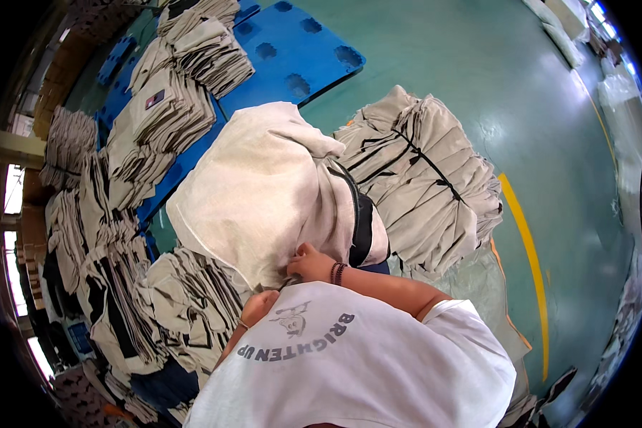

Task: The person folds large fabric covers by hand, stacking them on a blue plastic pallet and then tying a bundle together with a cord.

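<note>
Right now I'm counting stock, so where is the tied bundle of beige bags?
In the head view, the tied bundle lies on the green floor at centre right, just right of the big cream sack that both hands grip, below the blue pallet.

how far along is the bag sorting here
Many cream bags already lie in flat stacks on the blue pallet, and a strapped bundle lies on the floor. In hand: one cream fabric bag, gripped at its lower edge by the right hand, the left hand just below it. Looser piles lie at the left; how many are left to do cannot be told.
</note>
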Tool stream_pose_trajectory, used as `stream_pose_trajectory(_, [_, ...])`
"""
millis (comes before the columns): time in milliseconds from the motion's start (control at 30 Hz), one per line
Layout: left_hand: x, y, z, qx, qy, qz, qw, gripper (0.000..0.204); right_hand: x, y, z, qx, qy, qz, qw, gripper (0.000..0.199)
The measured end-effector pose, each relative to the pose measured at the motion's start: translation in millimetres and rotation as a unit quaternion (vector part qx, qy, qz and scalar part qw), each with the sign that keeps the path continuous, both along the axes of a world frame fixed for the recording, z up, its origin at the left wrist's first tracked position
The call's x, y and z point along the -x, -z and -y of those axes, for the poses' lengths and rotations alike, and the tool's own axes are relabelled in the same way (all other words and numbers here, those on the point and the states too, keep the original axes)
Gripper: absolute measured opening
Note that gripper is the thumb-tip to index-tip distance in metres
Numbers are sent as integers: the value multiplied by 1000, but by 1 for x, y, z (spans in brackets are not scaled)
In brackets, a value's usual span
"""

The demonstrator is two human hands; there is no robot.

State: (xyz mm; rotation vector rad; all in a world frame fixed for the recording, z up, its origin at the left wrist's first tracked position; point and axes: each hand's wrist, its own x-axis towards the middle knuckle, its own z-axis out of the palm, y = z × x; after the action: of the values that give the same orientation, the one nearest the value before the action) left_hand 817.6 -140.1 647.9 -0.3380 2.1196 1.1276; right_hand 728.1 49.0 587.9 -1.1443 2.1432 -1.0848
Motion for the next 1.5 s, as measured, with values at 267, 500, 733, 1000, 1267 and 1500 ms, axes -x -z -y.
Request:
stream_pose_trajectory(267, [99,52,114,148,65,-110,981,30,57,64,66,63,39,113,991,33])
stream_pose_trajectory(500, [74,202,247,-26,-61,-24,997,37,80,143,-13,-257,119,152,947,34])
stream_pose_trajectory(733, [7,265,177,-81,106,131,982,34,32,94,-81,-404,143,422,799,26])
stream_pose_trajectory(1000, [41,236,143,-34,99,105,989,19,73,72,-83,-288,288,244,880,19])
stream_pose_trajectory(1267, [82,171,110,-119,-265,194,937,18,181,29,-89,-150,241,445,849,12])
stream_pose_trajectory(1500, [35,188,29,-396,-390,205,805,20,334,33,-74,-352,81,523,772,23])
